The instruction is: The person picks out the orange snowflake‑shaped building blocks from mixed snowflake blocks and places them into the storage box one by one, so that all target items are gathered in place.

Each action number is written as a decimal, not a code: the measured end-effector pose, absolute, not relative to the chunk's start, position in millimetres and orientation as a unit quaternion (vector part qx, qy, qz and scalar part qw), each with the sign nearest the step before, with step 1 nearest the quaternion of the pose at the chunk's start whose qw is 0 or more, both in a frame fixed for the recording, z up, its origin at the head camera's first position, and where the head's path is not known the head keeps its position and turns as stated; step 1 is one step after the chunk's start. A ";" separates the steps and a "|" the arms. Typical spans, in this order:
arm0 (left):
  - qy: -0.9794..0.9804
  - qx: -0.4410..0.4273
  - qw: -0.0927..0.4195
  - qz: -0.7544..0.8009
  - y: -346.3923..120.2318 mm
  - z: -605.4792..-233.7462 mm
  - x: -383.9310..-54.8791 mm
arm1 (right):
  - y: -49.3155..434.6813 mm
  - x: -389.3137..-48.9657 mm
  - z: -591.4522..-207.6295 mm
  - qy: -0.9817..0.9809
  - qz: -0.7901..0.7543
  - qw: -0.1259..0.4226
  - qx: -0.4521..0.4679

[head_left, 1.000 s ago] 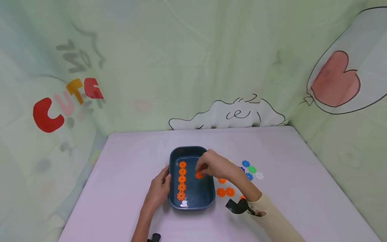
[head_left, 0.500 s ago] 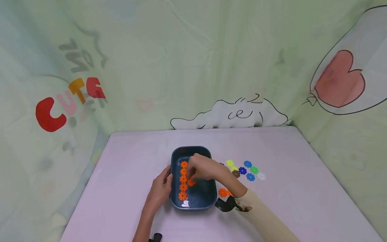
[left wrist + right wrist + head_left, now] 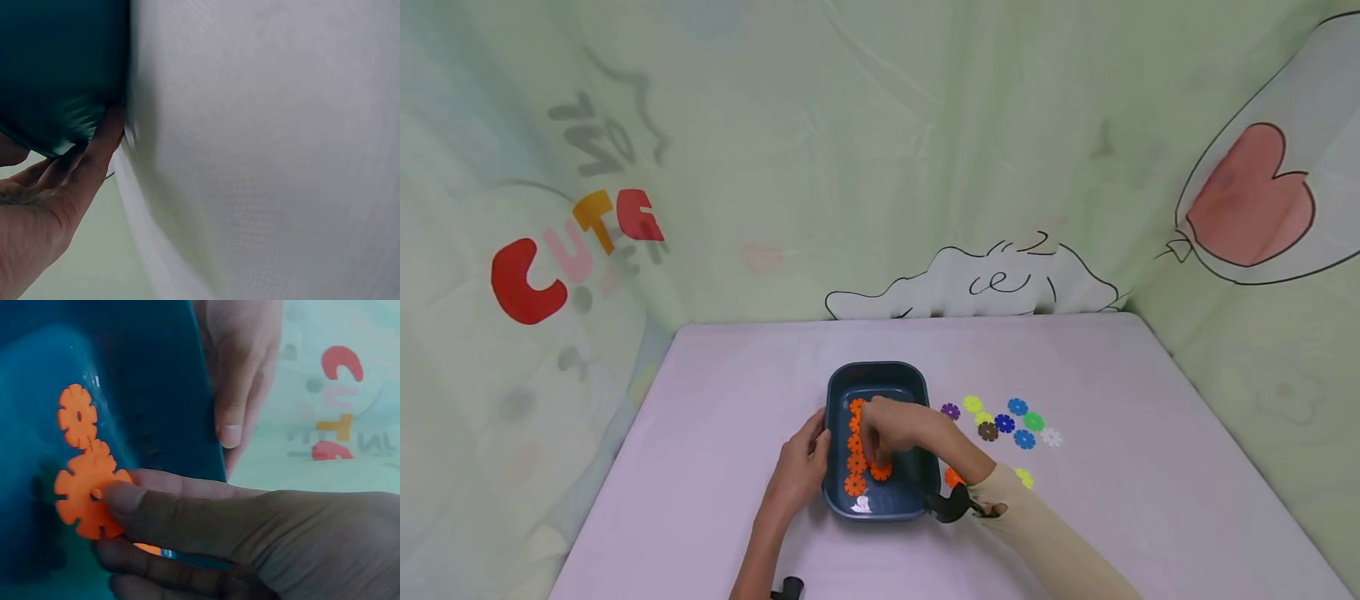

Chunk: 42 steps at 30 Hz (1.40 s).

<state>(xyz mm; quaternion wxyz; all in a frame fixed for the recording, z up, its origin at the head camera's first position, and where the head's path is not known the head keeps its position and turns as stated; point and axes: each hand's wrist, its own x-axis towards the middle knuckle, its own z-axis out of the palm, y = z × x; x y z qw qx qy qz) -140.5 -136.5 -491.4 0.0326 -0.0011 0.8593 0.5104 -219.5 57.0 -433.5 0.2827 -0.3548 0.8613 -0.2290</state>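
My left hand (image 3: 801, 467) holds the left wall of a deep, dark blue rectangular tray (image 3: 910, 500), its thumb at the rim. Seen in the left wrist view, the fingers (image 3: 94, 162) lie against the tray's outer side. Inside the tray, my right hand (image 3: 898, 429) pinches an orange snowflake building disc (image 3: 81, 494) between thumb and fingers, close beside a lengthwise column of orange discs (image 3: 855, 484). It partly covers that column in the head view. Whether the pinched disc touches the tray's floor, I cannot tell.
Right of the tray lie loose discs: purple (image 3: 951, 412), yellow (image 3: 972, 404), brown (image 3: 988, 431), blue (image 3: 1024, 439), green (image 3: 1033, 422) and white (image 3: 1052, 437). An orange disc (image 3: 953, 477) and a yellow one (image 3: 1023, 477) show beside the right forearm. Printed curtains surround the pale table (image 3: 737, 375).
My right hand has carried the orange disc from the tray's right side leftward, then nearer to me along the column. The left hand stays on the tray.
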 end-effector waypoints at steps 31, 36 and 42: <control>0.860 0.002 0.035 0.509 -136.6 -492.1 -137.9 | 48.3 -213.9 -442.3 0.886 -0.139 0.336 -0.287; 0.862 0.001 0.036 0.506 -136.7 -492.6 -139.0 | 47.3 -212.7 -439.9 0.887 -0.129 0.333 -0.292; 0.862 0.001 0.034 0.506 -137.6 -492.4 -140.7 | 47.6 -211.2 -437.3 0.891 -0.128 0.322 -0.294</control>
